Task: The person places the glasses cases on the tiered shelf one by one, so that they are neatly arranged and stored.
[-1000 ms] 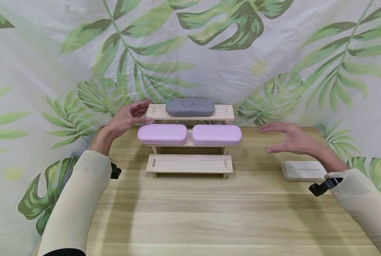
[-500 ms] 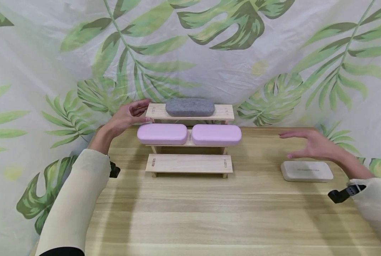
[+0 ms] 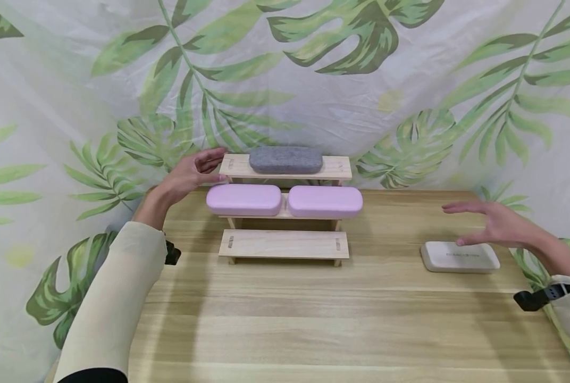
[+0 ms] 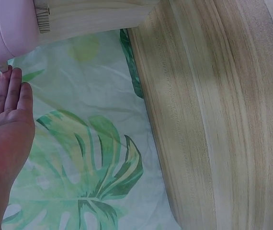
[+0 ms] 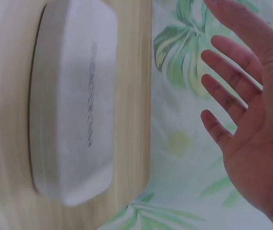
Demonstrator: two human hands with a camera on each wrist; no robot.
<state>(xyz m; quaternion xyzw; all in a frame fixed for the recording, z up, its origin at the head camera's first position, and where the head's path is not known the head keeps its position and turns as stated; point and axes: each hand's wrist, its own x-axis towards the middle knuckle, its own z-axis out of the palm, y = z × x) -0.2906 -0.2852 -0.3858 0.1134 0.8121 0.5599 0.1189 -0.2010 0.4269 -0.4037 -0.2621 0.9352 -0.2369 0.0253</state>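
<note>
My left hand [image 3: 189, 173] is at the left end of the top step of a three-step wooden stand [image 3: 284, 244]. Its thumb touches the step's front corner, and its straight fingers [image 4: 13, 91] reach to the stand's edge. On the top step lies a grey glasses case [image 3: 285, 160]. Two pink glasses cases, a left one [image 3: 243, 200] and a right one [image 3: 325, 202], lie side by side on the middle step. My right hand [image 3: 500, 226], fingers spread and holding nothing, hovers over a whitish glasses case [image 5: 86, 105] with small lettering on its lid.
The stand is at the back of a wooden table [image 3: 285, 319], close to a leaf-patterned cloth [image 3: 323, 111] that hangs behind and at the sides. The whitish case lies on the table to the stand's right.
My right hand has moved to the right and towards me, from beside the stand to over the whitish case. My left hand and the cases have stayed in place.
</note>
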